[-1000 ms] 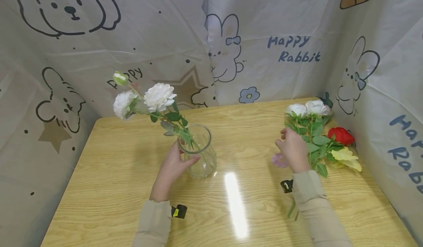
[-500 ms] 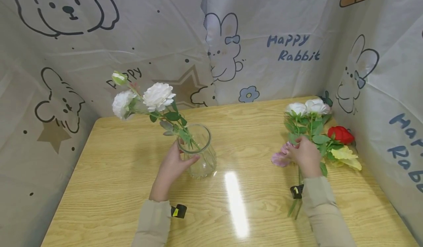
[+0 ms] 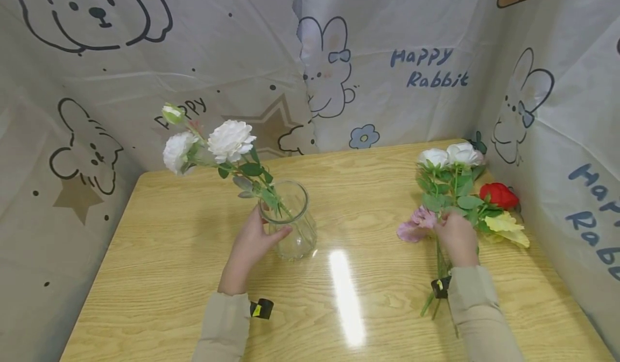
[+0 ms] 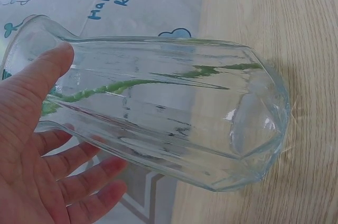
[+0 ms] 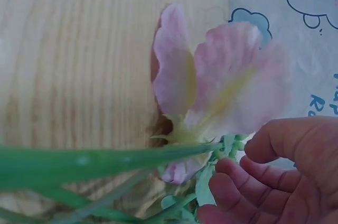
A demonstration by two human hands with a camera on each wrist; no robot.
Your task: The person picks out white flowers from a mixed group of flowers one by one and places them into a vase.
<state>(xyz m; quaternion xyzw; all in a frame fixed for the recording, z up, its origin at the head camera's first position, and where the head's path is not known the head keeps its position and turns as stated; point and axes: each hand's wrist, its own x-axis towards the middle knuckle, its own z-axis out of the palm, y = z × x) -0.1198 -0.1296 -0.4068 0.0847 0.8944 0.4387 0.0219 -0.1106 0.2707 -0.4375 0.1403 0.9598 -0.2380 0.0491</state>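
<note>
At the centre of the frame, a person's left hand (image 3: 254, 239) holds a clear glass vase (image 3: 301, 237) near its rim. White blooms (image 3: 232, 140) and a greenish bud (image 3: 172, 114) lean from it toward the upper left. At right, the right hand (image 3: 459, 238) has its thumb and fingers close together beside the stem of a pink flower (image 3: 411, 232); whether they pinch it cannot be told. White roses (image 3: 464, 154), a red rose (image 3: 499, 195) and a yellow flower (image 3: 508, 229) lie just beyond on the wooden table (image 3: 160, 297).

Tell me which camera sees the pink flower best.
The right wrist view: the pink flower is big and close there. The head view shows it small, from above; the left wrist view doesn't show it.
</note>
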